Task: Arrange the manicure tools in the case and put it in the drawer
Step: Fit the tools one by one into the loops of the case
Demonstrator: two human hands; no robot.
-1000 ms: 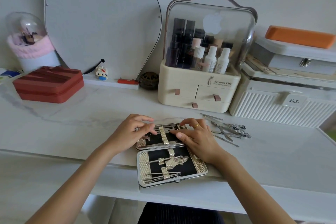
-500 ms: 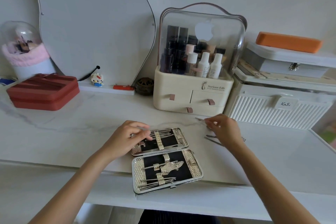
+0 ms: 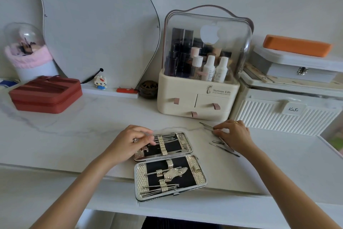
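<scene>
The left hand (image 3: pixel 130 142) lies on the far half of the open manicure case (image 3: pixel 167 163), with its fingers bent and their tips pressing down near a shiny strap; whether its grip holds a tool cannot be told. The right hand (image 3: pixel 234 136) reaches out to the right of the case, palm down, and its fingertips pinch a thin metal tool (image 3: pixel 207 126) in a narrow grip. More loose tools (image 3: pixel 222 147) lie on the counter (image 3: pixel 92 126) just under that hand, long, thin and silver. The case sits flat near the front edge of the counter, between the two arms. It is a rounded rectangle with a bumpy, shiny silver rim and a soft black inside. Small silver tools are tucked under straps in both halves. The counter is smooth and white with faint grey lines like marble. Behind it stands a cream makeup box (image 3: pixel 198 95) with a clear domed lid and small drawers with pink pull tabs. A dark red zip pouch (image 3: pixel 46 97) rests far to the left, and a ribbed white box (image 3: pixel 285 115) stands at the right.
</scene>
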